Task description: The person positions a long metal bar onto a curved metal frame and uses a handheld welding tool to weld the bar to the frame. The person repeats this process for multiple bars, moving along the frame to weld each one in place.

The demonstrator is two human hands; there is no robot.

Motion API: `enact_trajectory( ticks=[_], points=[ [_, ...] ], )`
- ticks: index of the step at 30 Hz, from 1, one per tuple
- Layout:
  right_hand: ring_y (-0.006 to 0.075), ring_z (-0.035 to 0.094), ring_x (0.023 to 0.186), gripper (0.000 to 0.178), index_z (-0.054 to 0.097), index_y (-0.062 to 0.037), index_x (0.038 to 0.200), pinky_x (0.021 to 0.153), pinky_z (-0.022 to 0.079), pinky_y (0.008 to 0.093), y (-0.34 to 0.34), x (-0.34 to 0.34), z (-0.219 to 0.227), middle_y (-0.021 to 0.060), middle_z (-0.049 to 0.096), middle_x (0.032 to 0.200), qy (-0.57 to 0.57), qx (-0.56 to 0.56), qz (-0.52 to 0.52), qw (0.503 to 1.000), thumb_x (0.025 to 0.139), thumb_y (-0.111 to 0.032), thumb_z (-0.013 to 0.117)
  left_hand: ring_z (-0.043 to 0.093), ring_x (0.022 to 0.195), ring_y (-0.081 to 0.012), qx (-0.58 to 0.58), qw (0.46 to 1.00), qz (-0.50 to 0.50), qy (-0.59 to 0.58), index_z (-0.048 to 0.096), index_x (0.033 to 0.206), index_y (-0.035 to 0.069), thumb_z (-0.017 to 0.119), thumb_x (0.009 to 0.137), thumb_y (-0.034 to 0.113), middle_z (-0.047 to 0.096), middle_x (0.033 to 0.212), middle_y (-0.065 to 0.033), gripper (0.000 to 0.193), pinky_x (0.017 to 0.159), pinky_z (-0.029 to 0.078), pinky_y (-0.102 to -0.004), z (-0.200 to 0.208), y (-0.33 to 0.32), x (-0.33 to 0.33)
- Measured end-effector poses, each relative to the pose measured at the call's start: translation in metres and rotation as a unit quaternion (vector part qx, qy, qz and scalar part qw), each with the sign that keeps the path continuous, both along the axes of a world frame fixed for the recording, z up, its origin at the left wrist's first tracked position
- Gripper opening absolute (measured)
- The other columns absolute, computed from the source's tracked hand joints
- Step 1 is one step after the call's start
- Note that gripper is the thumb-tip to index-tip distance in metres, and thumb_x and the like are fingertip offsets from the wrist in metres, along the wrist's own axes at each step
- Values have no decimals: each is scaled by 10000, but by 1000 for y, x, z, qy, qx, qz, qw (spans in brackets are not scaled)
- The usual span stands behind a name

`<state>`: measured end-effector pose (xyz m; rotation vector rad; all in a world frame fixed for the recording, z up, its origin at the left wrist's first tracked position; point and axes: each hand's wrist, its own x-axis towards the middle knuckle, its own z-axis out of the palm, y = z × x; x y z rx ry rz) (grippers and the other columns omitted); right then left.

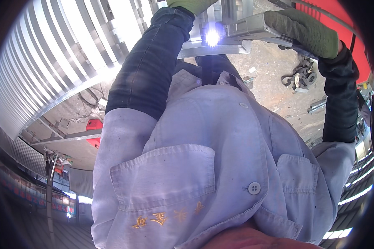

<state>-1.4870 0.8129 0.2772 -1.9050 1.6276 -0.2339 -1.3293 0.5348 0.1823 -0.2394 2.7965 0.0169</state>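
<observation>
My left hand (192, 5), in a green work glove, reaches to the top edge of the view. Its fingers are cut off there, so what it touches is hidden. At the upper right my right hand (305, 31), gloved the same way, is closed over the end of a grey box-shaped metal piece (253, 27). An intense blue-white glare (212, 38) shines between the hands, at the metal piece's left end. Just below this glare runs a pale metal strip (216, 50). Glare hides the detail around it.
Long ribbed metal sheets (56, 45) fill the left side. Right of my legs, a dark tangled heap (301, 74) lies on the concrete floor, with metal bars (317, 106) farther right. A red panel (363, 62) stands beyond my right forearm. Left, a red object (94, 124) sits near a metal beam (70, 137).
</observation>
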Motion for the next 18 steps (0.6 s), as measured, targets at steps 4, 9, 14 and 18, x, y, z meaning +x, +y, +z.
enact_trajectory(
  ticks=[4,9,14,18],
  points=[
    [370,661,1260,912,437,-143,1625,1056,567,414,6,-2,3,163,619,1472,22,33,-4,999,805,20,802,167,1627,-373,142,987,30,-62,667,1432,40,573,986,641,390,1689,-100,754,1318,16,-644,6,-5,-13],
    [379,622,1333,947,420,-144,1635,1153,504,431,-5,-4,7,161,602,1501,5,18,20,1000,787,44,797,176,1628,-366,180,964,97,169,507,1577,54,542,1012,636,382,1697,-122,812,1323,-9,-631,-60,0,4],
    [344,653,1270,872,430,-139,1624,1109,528,403,-1,-4,6,146,628,1451,11,25,9,1000,837,36,762,164,1629,-393,141,985,63,70,712,1335,-2,531,997,632,415,1675,-131,741,1313,-1,-645,-28,-3,-4],
    [302,661,1177,715,475,-102,1568,1036,532,380,3,-1,18,134,650,1347,-11,43,-39,998,901,-59,727,174,1621,-421,140,983,59,105,821,1106,6,546,980,594,453,1644,-136,662,1292,42,-677,-40,-1,-3]
  ],
)
